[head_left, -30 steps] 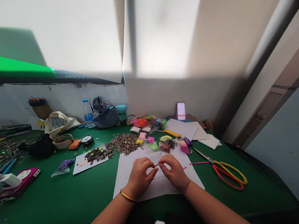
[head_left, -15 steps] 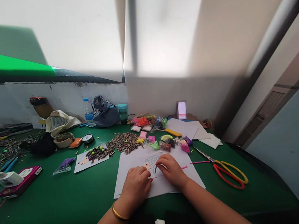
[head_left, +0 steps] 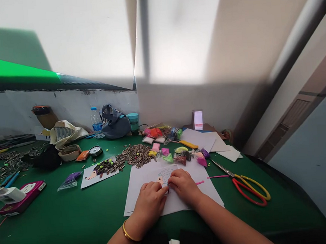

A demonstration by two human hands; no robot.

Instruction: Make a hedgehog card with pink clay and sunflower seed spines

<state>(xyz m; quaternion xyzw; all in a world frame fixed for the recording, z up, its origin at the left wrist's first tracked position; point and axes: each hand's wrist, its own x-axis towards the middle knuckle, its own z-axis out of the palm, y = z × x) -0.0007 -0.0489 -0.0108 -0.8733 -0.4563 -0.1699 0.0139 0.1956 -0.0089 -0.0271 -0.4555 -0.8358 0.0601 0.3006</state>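
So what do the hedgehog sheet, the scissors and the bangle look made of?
The hedgehog sheet looks like matt paper or thin card, lying flat. The scissors look like bare steel blades, shiny, with glossy red and yellow plastic handles. The bangle looks like polished gold-coloured metal; plating can't be ruled out.

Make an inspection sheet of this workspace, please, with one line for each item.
Surface: green mat, white paper sheet lying on it.
Job's things: hedgehog drawing on the sheet, at both hands.
Clutter: sunflower seeds, colored clay bags, scissors, seed-covered hedgehog picture.
Hands: left hand with gold bangle and right hand both on the drawing, close together.
Cables: thin black cable behind the teal cup.
Surroundings: wall, water bottle.
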